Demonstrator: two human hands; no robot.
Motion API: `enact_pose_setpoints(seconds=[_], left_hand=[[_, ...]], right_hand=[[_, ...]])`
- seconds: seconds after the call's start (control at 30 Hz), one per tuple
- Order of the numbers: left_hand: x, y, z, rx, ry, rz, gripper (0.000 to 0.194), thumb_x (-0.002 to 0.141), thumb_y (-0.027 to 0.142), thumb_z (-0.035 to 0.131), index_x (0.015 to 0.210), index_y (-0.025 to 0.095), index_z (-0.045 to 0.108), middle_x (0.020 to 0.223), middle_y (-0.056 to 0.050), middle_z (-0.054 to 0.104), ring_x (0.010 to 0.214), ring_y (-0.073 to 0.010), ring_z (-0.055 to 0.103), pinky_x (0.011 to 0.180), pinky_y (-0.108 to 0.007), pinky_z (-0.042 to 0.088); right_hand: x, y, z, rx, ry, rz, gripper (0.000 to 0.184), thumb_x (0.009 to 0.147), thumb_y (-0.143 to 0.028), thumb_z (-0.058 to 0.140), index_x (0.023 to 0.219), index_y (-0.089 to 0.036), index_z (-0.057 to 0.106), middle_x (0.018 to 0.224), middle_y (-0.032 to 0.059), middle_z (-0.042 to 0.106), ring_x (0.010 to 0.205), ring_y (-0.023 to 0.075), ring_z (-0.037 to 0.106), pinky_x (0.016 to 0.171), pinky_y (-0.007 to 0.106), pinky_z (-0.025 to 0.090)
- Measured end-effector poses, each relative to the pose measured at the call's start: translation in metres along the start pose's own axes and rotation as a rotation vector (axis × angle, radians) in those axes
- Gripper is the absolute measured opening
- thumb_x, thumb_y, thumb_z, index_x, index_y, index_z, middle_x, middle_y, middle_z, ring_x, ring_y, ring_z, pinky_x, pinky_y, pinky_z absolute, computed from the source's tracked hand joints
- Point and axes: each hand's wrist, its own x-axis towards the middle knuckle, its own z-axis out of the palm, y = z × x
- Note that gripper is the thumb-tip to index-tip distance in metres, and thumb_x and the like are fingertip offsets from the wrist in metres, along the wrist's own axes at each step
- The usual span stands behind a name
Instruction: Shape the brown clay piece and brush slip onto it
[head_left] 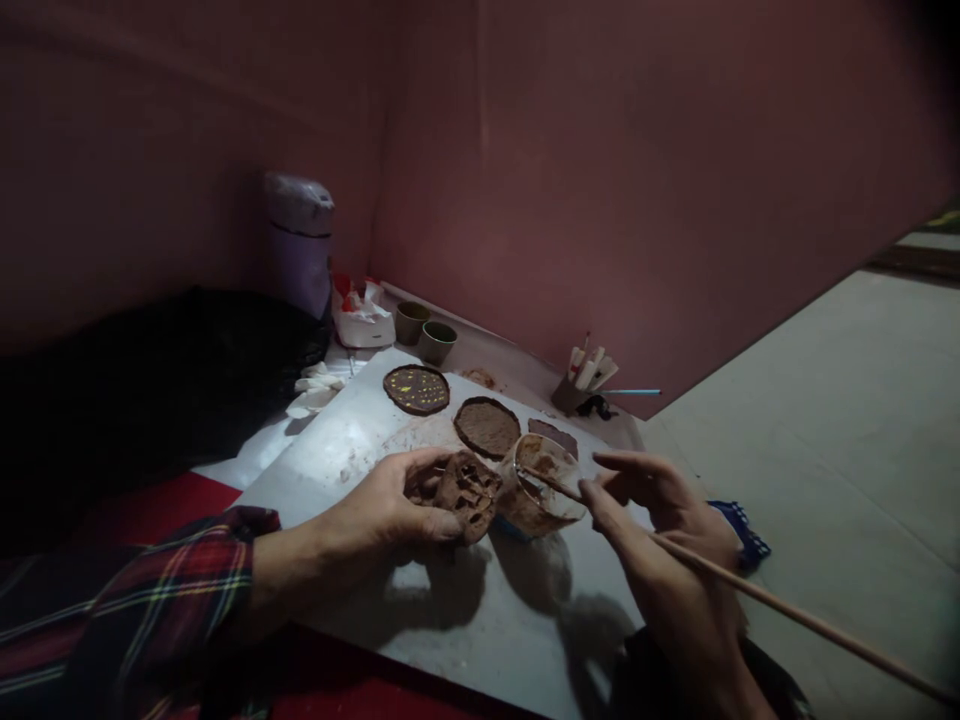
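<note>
My left hand is closed round a brown clay piece with cut-out holes, held just above the white work board. My right hand pinches a long thin wooden brush; its tip reaches into a clear plastic cup smeared with brown paint, which stands right of the clay piece. Two flat brown clay discs lie further back on the board: one with yellow dots and a plain one.
Two small green cups and a white bundle with red bits stand at the board's far end. A holder with tools is by the pink wall. A lilac container sits behind. Red cloth lies under the board; grey floor on the right.
</note>
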Motion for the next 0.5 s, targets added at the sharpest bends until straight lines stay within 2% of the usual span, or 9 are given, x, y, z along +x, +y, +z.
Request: enact_pose_setpoints(seconds=[0.1, 0.2, 0.3, 0.37, 0.43, 0.5], left_hand=[[-0.001, 0.002, 0.001, 0.036, -0.017, -0.011, 0.052, 0.057, 0.014, 0.079, 0.107, 0.015, 0.067, 0.095, -0.007, 0.071, 0.081, -0.0185, 0.063, 0.065, -0.023, 0.048], [-0.002, 0.003, 0.001, 0.023, -0.053, -0.007, 0.051, 0.060, 0.014, 0.079, 0.110, 0.016, 0.066, 0.104, -0.008, 0.071, 0.092, -0.0209, 0.064, 0.076, -0.026, 0.048], [-0.003, 0.003, 0.001, -0.006, -0.091, 0.002, 0.056, 0.059, 0.015, 0.080, 0.113, 0.016, 0.065, 0.111, -0.008, 0.070, 0.102, -0.0254, 0.062, 0.085, -0.031, 0.047], [-0.003, 0.002, 0.000, -0.009, -0.098, 0.018, 0.056, 0.059, 0.014, 0.078, 0.114, 0.016, 0.064, 0.110, -0.008, 0.070, 0.103, -0.0262, 0.062, 0.086, -0.031, 0.047], [-0.003, 0.001, -0.001, -0.012, -0.098, 0.030, 0.056, 0.060, 0.013, 0.077, 0.114, 0.016, 0.065, 0.110, -0.007, 0.070, 0.103, -0.0255, 0.062, 0.085, -0.030, 0.046], [-0.003, 0.001, -0.001, -0.015, -0.097, 0.023, 0.056, 0.060, 0.013, 0.077, 0.114, 0.017, 0.064, 0.111, -0.007, 0.070, 0.104, -0.0251, 0.062, 0.084, -0.028, 0.046]], right_hand=[[0.014, 0.003, 0.006, -0.132, -0.184, -0.050, 0.014, 0.079, -0.026, 0.063, 0.091, -0.021, 0.064, 0.075, 0.0014, 0.064, 0.067, 0.0156, 0.061, 0.055, 0.026, 0.046], [0.022, 0.009, 0.014, -0.230, -0.280, -0.130, 0.010, 0.079, -0.018, 0.057, 0.085, -0.020, 0.065, 0.084, 0.0035, 0.068, 0.077, 0.0181, 0.063, 0.068, 0.031, 0.048], [0.027, 0.016, 0.017, -0.205, -0.351, -0.186, 0.015, 0.079, -0.014, 0.051, 0.084, -0.020, 0.065, 0.087, 0.0038, 0.068, 0.084, 0.0193, 0.062, 0.075, 0.035, 0.048], [0.030, 0.019, 0.015, -0.100, -0.415, -0.135, 0.017, 0.080, -0.014, 0.051, 0.085, -0.020, 0.066, 0.088, 0.0039, 0.069, 0.084, 0.0188, 0.063, 0.073, 0.033, 0.049], [0.033, 0.021, 0.012, 0.048, -0.457, -0.023, 0.015, 0.080, -0.017, 0.054, 0.086, -0.019, 0.068, 0.085, 0.0036, 0.069, 0.075, 0.0164, 0.063, 0.063, 0.028, 0.049], [0.035, 0.020, 0.007, 0.187, -0.385, 0.057, 0.014, 0.079, -0.019, 0.058, 0.087, -0.018, 0.069, 0.077, 0.0021, 0.068, 0.062, 0.0125, 0.059, 0.051, 0.023, 0.045]])
